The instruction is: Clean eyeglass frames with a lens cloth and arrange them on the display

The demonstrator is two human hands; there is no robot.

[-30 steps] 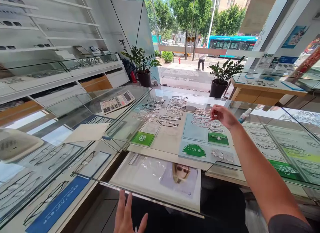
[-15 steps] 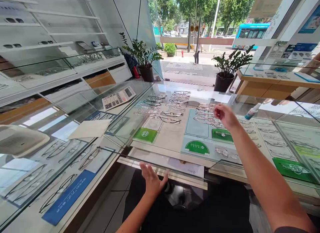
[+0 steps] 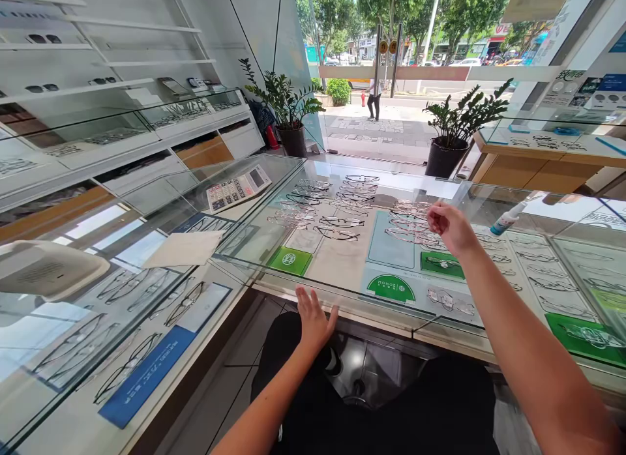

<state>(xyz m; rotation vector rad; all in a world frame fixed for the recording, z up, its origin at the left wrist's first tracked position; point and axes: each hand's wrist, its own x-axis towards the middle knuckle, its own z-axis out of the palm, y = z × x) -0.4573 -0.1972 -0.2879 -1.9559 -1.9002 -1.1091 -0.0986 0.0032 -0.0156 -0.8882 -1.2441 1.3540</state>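
Observation:
My left hand (image 3: 315, 319) lies with spread fingers against the front edge of the glass display counter (image 3: 337, 287), holding nothing. Over the counter top, my right hand (image 3: 450, 228) is closed, its fingertips pinched together. What it holds, if anything, is too small or hidden to name. Just left of that hand are pink-rimmed eyeglasses (image 3: 408, 236) in a column of frames. Two more columns with dark eyeglasses (image 3: 338, 232) lie further left. Below the right hand, a green card (image 3: 443, 264) bears another pair of glasses.
A spray bottle (image 3: 508, 219) lies on the glass to the right. A calculator (image 3: 238, 189), a beige cloth (image 3: 183, 248) and a whitish plastic tray (image 3: 49, 269) rest on the left side. Potted plants (image 3: 447, 156) flank the glass door. My legs are under the counter.
The drawer below the counter, pulled out earlier, has been pushed in by my left hand, which moved forward. My right hand stays closed over the glasses. The view has shifted slightly.

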